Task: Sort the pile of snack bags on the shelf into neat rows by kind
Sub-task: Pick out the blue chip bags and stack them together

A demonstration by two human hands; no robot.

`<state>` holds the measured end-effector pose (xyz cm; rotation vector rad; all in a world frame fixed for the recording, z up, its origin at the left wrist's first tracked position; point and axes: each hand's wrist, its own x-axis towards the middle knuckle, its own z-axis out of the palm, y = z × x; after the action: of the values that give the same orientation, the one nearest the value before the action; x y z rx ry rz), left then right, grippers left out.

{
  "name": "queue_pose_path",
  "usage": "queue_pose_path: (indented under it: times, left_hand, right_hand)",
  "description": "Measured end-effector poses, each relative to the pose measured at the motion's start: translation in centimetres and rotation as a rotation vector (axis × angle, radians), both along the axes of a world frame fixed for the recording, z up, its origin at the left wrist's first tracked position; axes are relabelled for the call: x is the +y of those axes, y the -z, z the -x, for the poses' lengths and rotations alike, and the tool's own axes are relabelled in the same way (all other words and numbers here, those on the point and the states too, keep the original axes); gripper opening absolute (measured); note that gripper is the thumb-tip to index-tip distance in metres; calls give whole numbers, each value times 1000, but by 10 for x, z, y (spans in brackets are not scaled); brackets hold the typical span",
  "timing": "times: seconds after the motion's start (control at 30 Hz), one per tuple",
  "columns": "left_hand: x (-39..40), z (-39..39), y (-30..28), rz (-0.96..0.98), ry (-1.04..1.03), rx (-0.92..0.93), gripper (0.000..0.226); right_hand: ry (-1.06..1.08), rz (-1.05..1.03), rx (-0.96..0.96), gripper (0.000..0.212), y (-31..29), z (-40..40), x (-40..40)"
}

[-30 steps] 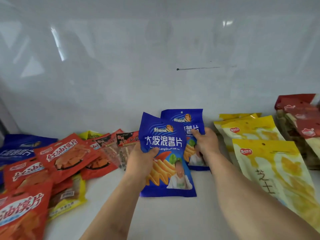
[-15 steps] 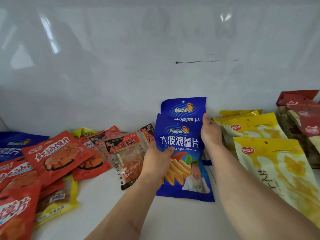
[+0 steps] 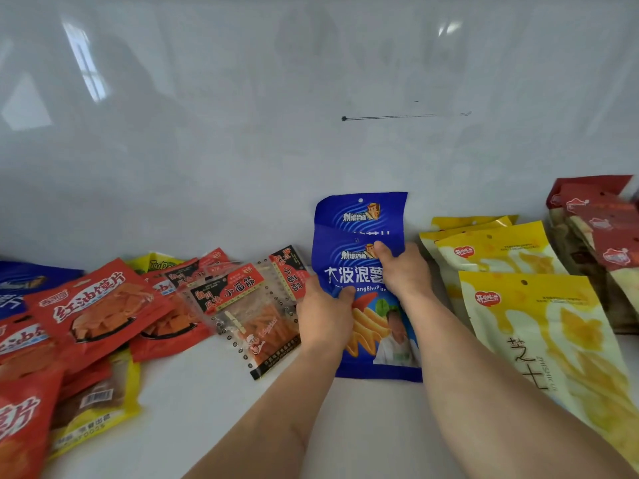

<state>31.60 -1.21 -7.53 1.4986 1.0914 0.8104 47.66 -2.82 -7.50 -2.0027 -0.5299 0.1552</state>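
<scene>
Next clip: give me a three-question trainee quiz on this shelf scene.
1. True or false: both hands hold the front blue bag.
2. Which bags stand directly right of the blue row? A) red B) yellow C) clear
3. Fill in: a second blue bag stands ___ the front one.

Key: 1 true: left hand and right hand grip it. 2 B, the yellow bags. 3 behind.

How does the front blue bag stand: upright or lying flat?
Upright, leaning back. The front blue bag rests its bottom edge on the shelf, overlapping the rear blue bag.
</scene>
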Motion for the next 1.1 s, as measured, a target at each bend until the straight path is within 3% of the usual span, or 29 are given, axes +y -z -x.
queue_pose_path:
  times: [0.2,0.4,0.8,1.1]
  left_hand:
    - [8,3,2,-65,23,75,49]
    - [11,0,7,-276,-5,307,59]
    - [10,6,1,-322,7,345,70]
    - [13,35,-3,-396,-53,522,69]
  right_hand:
    - [-11,-43,-50,52,6,0,2]
    - [-18,-52,-61,50,5,-5,7]
    - [35,-25,-85,58,-10,9,-1]
    - [47,131,-383,70,-22,38,-19]
